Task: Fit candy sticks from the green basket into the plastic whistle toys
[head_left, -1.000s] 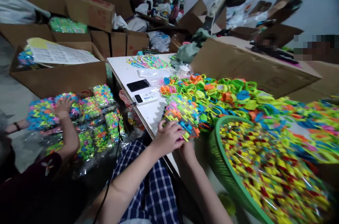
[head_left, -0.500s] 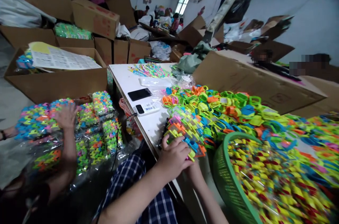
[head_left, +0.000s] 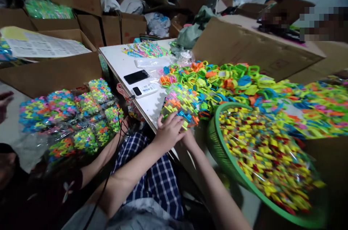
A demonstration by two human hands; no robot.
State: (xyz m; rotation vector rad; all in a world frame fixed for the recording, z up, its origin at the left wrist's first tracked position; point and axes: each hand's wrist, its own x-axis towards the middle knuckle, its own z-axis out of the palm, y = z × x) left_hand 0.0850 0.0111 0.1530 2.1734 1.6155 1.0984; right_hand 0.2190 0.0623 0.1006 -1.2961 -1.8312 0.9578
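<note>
A clear-wrapped pack of colourful plastic toy pieces (head_left: 181, 100) stands tilted at the near edge of the white table (head_left: 115, 56). My left hand (head_left: 169, 131) lies over its near lower side, fingers bent against the pieces. At the bottom of the pack my right hand (head_left: 189, 140) holds it from below. Its fingers are mostly hidden behind my left hand and the pack. Just beyond the pack spreads a heap of bright plastic toy watches or bands (head_left: 228, 83).
A green basket (head_left: 214, 143) full of small yellow-and-red wrapped pieces stands on my right. Two phone-like devices, one black (head_left: 136, 76) and one white (head_left: 145, 90), lie on the table. At left, a co-worker's hand (head_left: 124, 127) is beside several wrapped packs (head_left: 62, 105). Cardboard boxes (head_left: 54, 74) stand behind.
My view has tilted downward, while both hands stay on the pack. The co-worker's hand has left the top of the wrapped packs and is now at their right side, near my knee.
</note>
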